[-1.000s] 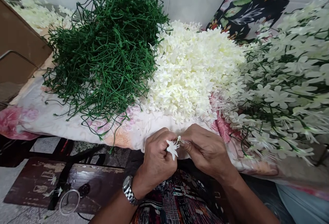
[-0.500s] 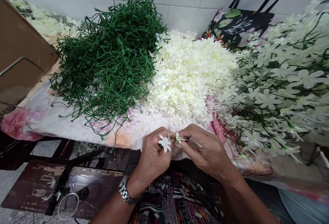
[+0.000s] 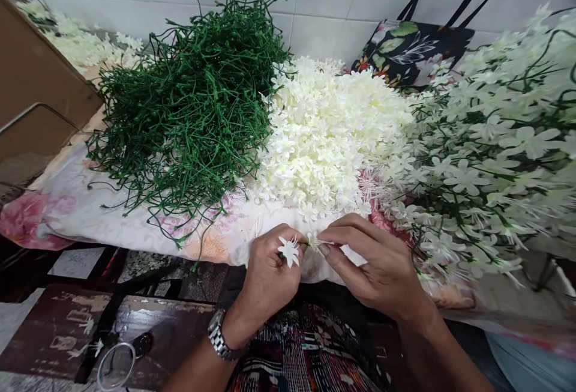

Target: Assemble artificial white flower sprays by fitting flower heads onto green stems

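Observation:
My left hand (image 3: 272, 272), a metal watch on its wrist, is closed around a green stem. A white artificial flower (image 3: 288, 251) sticks out by its thumb. From its fingertips a smaller white flower (image 3: 311, 239) points to the right. My right hand (image 3: 373, 260) pinches the thin white stamens at that flower's tip between thumb and forefinger. Beyond the hands lie a heap of loose white flower heads (image 3: 315, 146) and, to the left, a tangled pile of green plastic stems (image 3: 193, 104).
Assembled white flowers on green stems (image 3: 486, 170) are piled at the right. A floral cloth (image 3: 112, 224) covers the table. A black floral bag (image 3: 414, 50) leans on the tiled wall. At the left stands a cardboard box (image 3: 40, 74); a clear cup (image 3: 116, 367) is low down.
My right hand has shifted slightly right, its fingers more spread, and now holds the smaller flower's stamens further out. My left hand has stayed nearly in place.

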